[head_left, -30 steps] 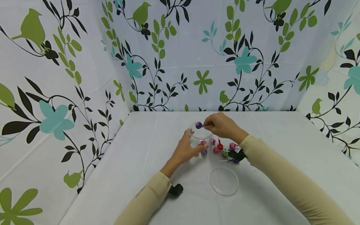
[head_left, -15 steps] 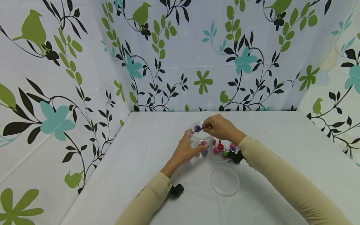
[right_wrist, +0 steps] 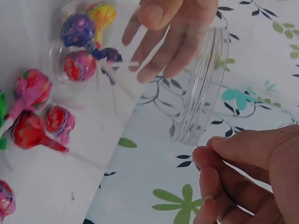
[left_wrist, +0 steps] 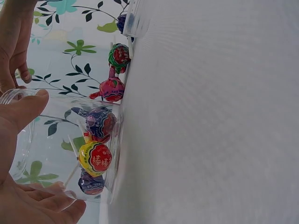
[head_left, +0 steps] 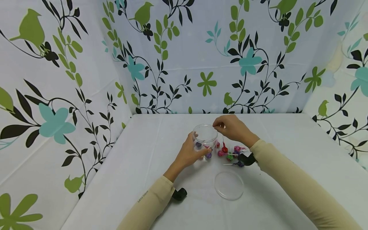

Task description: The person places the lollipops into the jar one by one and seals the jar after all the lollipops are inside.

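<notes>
A clear jar [head_left: 211, 141] stands on the white table, gripped around its side by my left hand [head_left: 188, 153]. Inside it are several wrapped lollipops, among them a yellow one [left_wrist: 95, 157] and a purple one [right_wrist: 77, 30]. A dark purple lollipop [head_left: 198, 145] lies in the jar near the left fingers. Just right of the jar's mouth hangs my right hand [head_left: 234, 127], fingers curled, thumb close against the index finger, nothing between them. Beside the jar lie more lollipops, including a red one [right_wrist: 29, 130] and a green one [left_wrist: 119, 56].
A round clear lid [head_left: 229, 186] lies flat on the table in front of the jar. A dark lollipop [head_left: 239, 164] rests near the right wrist's black camera [head_left: 248, 159]. Patterned cloth [head_left: 178, 64] hangs behind the table and at both sides.
The dark purple lollipop, held over the jar's mouth before, has been let go into the jar. My right hand has shifted slightly right, off the mouth. The left hand keeps its grip.
</notes>
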Demonstrator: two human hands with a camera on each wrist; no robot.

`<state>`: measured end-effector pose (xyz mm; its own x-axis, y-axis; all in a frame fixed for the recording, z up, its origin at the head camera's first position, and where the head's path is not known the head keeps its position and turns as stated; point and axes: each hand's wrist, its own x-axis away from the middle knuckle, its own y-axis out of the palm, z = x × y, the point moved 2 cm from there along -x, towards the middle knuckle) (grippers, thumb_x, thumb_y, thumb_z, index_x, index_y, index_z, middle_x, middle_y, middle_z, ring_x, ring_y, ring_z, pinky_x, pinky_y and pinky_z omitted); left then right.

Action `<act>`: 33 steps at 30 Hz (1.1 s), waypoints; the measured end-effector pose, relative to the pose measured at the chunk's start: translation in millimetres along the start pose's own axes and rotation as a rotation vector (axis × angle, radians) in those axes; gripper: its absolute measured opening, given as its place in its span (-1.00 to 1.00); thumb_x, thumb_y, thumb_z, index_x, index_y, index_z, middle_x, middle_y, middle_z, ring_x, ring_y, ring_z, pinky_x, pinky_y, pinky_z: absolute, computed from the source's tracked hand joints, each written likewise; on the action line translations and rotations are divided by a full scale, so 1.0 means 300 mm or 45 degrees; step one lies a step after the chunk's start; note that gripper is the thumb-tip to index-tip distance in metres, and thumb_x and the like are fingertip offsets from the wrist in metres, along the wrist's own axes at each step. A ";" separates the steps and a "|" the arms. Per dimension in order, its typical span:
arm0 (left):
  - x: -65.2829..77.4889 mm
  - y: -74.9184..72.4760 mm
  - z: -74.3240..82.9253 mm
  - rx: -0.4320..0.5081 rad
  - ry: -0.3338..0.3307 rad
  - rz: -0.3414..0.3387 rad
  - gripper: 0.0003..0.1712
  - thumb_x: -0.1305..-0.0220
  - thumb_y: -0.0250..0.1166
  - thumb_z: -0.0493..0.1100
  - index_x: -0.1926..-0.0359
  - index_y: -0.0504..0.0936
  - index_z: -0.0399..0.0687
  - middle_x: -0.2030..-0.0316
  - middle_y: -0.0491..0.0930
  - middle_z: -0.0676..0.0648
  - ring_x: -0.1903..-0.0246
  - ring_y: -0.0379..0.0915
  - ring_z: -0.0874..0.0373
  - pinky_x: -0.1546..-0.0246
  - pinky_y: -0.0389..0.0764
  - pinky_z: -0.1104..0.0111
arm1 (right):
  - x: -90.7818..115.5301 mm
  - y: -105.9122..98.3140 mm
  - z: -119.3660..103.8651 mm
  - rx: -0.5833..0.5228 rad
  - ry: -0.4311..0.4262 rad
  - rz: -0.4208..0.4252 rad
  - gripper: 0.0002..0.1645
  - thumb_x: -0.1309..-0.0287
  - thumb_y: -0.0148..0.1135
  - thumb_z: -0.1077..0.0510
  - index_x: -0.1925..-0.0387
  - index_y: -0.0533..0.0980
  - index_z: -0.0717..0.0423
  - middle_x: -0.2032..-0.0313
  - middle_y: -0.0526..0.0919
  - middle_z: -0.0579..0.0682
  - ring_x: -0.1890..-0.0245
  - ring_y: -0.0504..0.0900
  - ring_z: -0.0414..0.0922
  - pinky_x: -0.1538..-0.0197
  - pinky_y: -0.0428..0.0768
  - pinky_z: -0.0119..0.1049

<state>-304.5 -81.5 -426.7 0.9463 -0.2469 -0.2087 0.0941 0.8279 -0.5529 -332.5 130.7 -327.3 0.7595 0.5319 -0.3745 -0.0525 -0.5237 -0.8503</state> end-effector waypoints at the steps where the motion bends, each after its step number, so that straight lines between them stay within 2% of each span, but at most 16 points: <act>1: 0.000 0.000 0.000 -0.002 -0.001 0.000 0.22 -0.19 0.54 0.23 -0.59 0.05 -0.20 -0.49 0.27 -0.24 -0.46 0.21 -0.14 -0.40 0.29 -0.08 | 0.006 -0.004 0.008 0.000 0.011 0.006 -0.90 -0.34 0.35 0.31 0.17 0.75 0.21 0.27 0.74 -0.02 0.26 0.63 -0.06 0.13 0.68 -0.09; 6: -0.001 0.001 -0.005 -0.012 0.008 -0.001 0.23 -0.20 0.54 0.23 -0.60 0.04 -0.21 -0.48 0.28 -0.24 -0.46 0.21 -0.15 -0.39 0.31 -0.08 | 0.033 -0.013 0.047 0.005 0.078 0.000 -0.90 -0.36 0.34 0.30 0.18 0.74 0.20 0.30 0.72 -0.04 0.27 0.62 -0.06 0.14 0.68 -0.07; 14: -0.004 0.004 -0.006 -0.011 0.009 -0.002 0.23 -0.19 0.54 0.22 -0.60 0.03 -0.18 -0.48 0.29 -0.23 -0.44 0.24 -0.14 -0.38 0.34 -0.07 | 0.071 0.025 0.101 -0.038 0.173 -0.119 -0.87 -0.36 0.31 0.32 0.15 0.74 0.21 0.29 0.74 0.02 0.32 0.64 -0.08 0.15 0.72 -0.12; 20: -0.001 0.001 -0.002 -0.020 -0.005 -0.005 0.22 -0.19 0.53 0.25 -0.60 0.04 -0.15 -0.49 0.28 -0.22 -0.45 0.23 -0.15 -0.37 0.34 -0.09 | 0.095 0.077 0.129 -0.063 0.239 -0.227 -0.78 -0.36 0.27 0.33 0.03 0.72 0.21 0.38 0.70 0.05 0.46 0.52 -0.09 0.35 0.64 -0.25; 24: 0.000 0.000 0.006 -0.015 0.007 -0.009 0.22 -0.20 0.53 0.23 -0.60 0.04 -0.19 -0.48 0.28 -0.24 -0.45 0.22 -0.16 -0.38 0.33 -0.09 | 0.109 0.102 0.143 -0.036 0.243 -0.276 -0.74 -0.35 0.24 0.35 0.01 0.72 0.21 0.42 0.66 0.02 0.49 0.47 -0.12 0.40 0.57 -0.27; 29: 0.000 -0.002 0.008 -0.025 0.008 -0.009 0.22 -0.20 0.53 0.22 -0.60 0.04 -0.19 -0.48 0.28 -0.25 -0.45 0.21 -0.16 -0.38 0.32 -0.08 | 0.119 0.118 0.152 0.039 0.222 -0.287 -0.71 -0.32 0.21 0.39 0.05 0.74 0.19 0.33 0.72 0.03 0.46 0.49 -0.11 0.39 0.58 -0.29; 33: 0.000 -0.001 0.003 -0.029 0.006 -0.003 0.22 -0.20 0.54 0.22 -0.59 0.04 -0.19 -0.48 0.29 -0.23 -0.45 0.22 -0.15 -0.38 0.32 -0.09 | 0.122 0.122 0.160 0.071 0.230 -0.296 -0.71 -0.31 0.21 0.40 0.05 0.74 0.18 0.32 0.71 0.00 0.46 0.50 -0.12 0.41 0.59 -0.29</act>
<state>-304.3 -81.4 -425.9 0.9446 -0.2514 -0.2110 0.0894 0.8157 -0.5715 -337.8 163.0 -389.9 0.8583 0.5035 -0.0995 0.1048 -0.3616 -0.9264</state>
